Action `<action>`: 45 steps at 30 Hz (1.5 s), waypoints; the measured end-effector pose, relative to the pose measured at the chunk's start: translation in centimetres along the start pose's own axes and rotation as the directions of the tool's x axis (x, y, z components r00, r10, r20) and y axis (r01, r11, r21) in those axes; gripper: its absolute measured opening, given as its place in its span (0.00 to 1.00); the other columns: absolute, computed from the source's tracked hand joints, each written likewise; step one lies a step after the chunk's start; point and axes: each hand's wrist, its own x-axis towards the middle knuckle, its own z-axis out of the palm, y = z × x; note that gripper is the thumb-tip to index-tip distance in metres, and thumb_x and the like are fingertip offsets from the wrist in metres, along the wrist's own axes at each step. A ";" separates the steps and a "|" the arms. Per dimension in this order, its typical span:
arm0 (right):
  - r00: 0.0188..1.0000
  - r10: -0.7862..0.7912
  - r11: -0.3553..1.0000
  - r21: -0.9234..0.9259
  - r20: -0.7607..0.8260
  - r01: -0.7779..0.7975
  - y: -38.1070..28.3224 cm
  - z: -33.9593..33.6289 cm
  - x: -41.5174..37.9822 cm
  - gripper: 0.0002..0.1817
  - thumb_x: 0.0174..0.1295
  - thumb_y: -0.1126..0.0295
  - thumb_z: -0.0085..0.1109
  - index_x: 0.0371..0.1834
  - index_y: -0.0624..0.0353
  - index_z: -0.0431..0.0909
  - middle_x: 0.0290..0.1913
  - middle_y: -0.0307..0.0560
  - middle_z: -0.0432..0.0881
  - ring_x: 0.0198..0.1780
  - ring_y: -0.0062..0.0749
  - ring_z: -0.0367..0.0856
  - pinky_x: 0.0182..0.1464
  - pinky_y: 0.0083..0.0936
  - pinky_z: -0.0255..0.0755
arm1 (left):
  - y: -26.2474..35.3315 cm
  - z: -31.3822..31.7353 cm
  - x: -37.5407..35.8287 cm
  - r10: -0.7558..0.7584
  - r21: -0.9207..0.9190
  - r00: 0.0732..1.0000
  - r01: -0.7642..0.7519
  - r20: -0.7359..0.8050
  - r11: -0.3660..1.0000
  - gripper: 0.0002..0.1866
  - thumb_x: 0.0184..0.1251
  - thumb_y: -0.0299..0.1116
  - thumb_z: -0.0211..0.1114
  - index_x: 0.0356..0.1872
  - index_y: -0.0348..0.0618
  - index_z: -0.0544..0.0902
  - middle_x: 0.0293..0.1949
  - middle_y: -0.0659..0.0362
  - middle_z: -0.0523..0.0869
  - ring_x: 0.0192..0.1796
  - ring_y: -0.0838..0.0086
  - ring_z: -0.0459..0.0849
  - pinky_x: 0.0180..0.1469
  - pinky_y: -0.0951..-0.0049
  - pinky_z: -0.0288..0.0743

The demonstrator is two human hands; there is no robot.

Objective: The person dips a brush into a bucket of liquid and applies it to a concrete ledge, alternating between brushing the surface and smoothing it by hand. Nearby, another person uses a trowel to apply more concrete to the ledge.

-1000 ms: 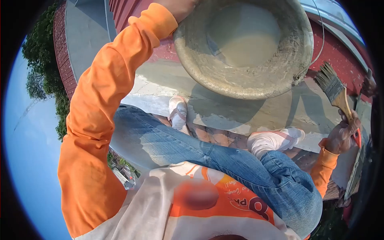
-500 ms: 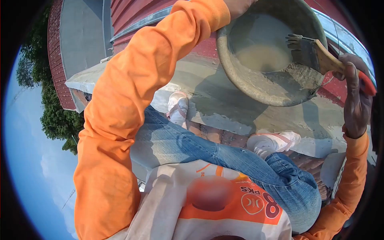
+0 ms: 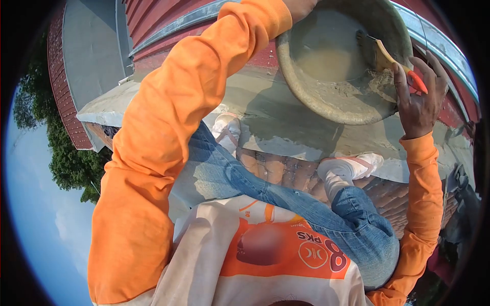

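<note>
A round grey basin (image 3: 311,102) holds murky water and wet cement-like paste along its near side. At the top edge, my left hand (image 3: 302,8) is at the basin's rim and seems to grip it; its fingers are mostly cut off or hidden. A wide paint brush (image 3: 389,53) with a wooden handle and red end leans inside the basin, its bristles down in the paste and partly in shadow. My right hand (image 3: 422,97) is around the red handle end with fingers spread and apart, not wrapped round it; the thumb is close beside the handle.
Below the basin runs a cement ledge (image 3: 275,120) with a wet dark patch. My sandalled feet (image 3: 349,166) stand along brown roof tiles (image 3: 265,166). Red metal roofing (image 3: 173,20) lies beyond, and a drop with trees (image 3: 76,163) shows at left.
The brush has gone from above the basin's right side down into the paste. My right hand has moved left, and its fingers have opened from around the handle. My left hand stays at the rim.
</note>
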 end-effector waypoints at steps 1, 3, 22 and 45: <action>1.000 0.024 0.999 -0.036 0.014 -0.024 0.9 0.5 0.1 0.18 0.51 0.62 0.64 0.44 0.55 0.75 0.50 0.48 0.70 0.49 0.37 0.71 0.52 0.31 0.65 | 0.1 -0.1 0.5 -0.011 0.033 1.000 0.011 0.004 0.999 0.13 0.57 0.34 0.61 0.42 0.41 0.81 0.29 0.56 0.81 0.32 0.73 0.76 0.37 0.73 0.71; 0.966 0.239 0.970 0.027 0.102 -0.243 2.6 0.9 -0.3 0.19 0.52 0.62 0.63 0.45 0.56 0.75 0.51 0.49 0.69 0.50 0.37 0.70 0.52 0.30 0.66 | 0.3 0.0 1.2 -0.035 0.094 0.999 0.034 0.006 0.995 0.13 0.57 0.35 0.61 0.42 0.41 0.81 0.30 0.56 0.82 0.33 0.71 0.77 0.38 0.73 0.71; 0.397 0.824 0.417 0.041 0.404 -0.908 4.8 -17.9 -9.7 0.18 0.65 0.62 0.48 0.52 0.62 0.69 0.45 0.45 0.76 0.46 0.27 0.75 0.48 0.20 0.68 | -4.7 4.1 3.0 -0.208 -0.055 0.978 0.209 0.010 0.976 0.12 0.53 0.39 0.62 0.35 0.43 0.81 0.31 0.50 0.83 0.36 0.59 0.81 0.43 0.66 0.73; 0.207 0.978 0.202 -0.369 0.026 -0.907 -1.2 -19.1 -25.1 0.21 0.64 0.56 0.48 0.52 0.61 0.69 0.45 0.46 0.77 0.45 0.28 0.76 0.46 0.23 0.70 | -3.1 2.0 2.1 -0.283 -0.068 0.956 0.288 0.079 0.955 0.13 0.54 0.36 0.62 0.40 0.44 0.80 0.39 0.51 0.82 0.44 0.58 0.80 0.49 0.65 0.73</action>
